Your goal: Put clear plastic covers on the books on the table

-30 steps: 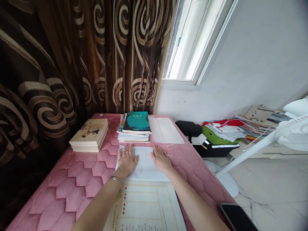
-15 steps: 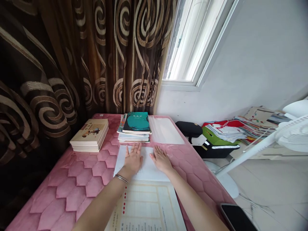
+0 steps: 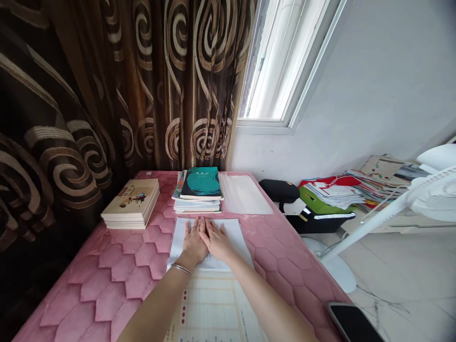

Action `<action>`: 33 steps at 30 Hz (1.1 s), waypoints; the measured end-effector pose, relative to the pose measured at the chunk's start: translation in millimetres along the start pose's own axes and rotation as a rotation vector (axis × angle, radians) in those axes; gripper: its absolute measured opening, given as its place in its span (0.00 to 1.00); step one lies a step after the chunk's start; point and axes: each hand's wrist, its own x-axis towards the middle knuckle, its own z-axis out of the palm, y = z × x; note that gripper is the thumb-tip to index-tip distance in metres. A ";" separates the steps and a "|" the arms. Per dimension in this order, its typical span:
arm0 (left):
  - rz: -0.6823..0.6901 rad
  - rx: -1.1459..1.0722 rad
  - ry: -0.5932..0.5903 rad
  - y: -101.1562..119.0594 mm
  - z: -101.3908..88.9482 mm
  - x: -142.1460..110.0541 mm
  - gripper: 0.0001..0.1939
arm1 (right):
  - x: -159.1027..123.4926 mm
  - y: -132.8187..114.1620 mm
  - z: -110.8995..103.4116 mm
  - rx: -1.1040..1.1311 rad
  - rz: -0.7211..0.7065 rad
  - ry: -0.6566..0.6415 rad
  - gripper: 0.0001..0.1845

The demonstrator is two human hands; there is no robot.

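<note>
My left hand [image 3: 195, 245] lies flat on a white sheet of paper [image 3: 233, 236], fingers stretched toward the far end of the table. A silver bangle [image 3: 181, 269] circles the left wrist. Beside it, my right hand [image 3: 218, 242] also rests flat, its thumb side touching and partly overlapping the left. Neither hand grips anything. Below the white sheet, nearer to me, is a large printed page [image 3: 213, 304] with yellow lines and a column of red dots; my forearms cover parts of it.
A pink hexagon-patterned cover [image 3: 117, 266] spreads over the table. Books with beige covers [image 3: 131, 199] are stacked at left, and a pile topped by a teal book [image 3: 202, 182] stands behind my hands. Clear plastic sheets [image 3: 245, 194], a phone [image 3: 356, 323] and a white fan [image 3: 370, 218] are to the right.
My right hand has slid left across the white sheet and now meets my left hand. The left hand has stayed in nearly the same place, still flat.
</note>
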 end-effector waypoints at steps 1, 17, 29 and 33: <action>0.001 0.003 0.000 0.7 -0.6 -0.1 0.30 | -0.2 1.9 1.0 -0.009 0.010 -0.003 0.35; -0.416 0.146 0.094 -45.5 -22.6 -33.9 0.32 | -26.4 63.8 -17.9 -0.252 0.274 0.053 0.36; -0.250 0.038 0.217 -6.8 -15.9 -98.6 0.23 | -11.2 44.8 -28.3 -0.263 0.299 0.023 0.31; -0.255 -0.016 0.211 -7.6 -17.2 -96.5 0.24 | 12.9 3.9 -15.2 -0.184 0.173 0.201 0.21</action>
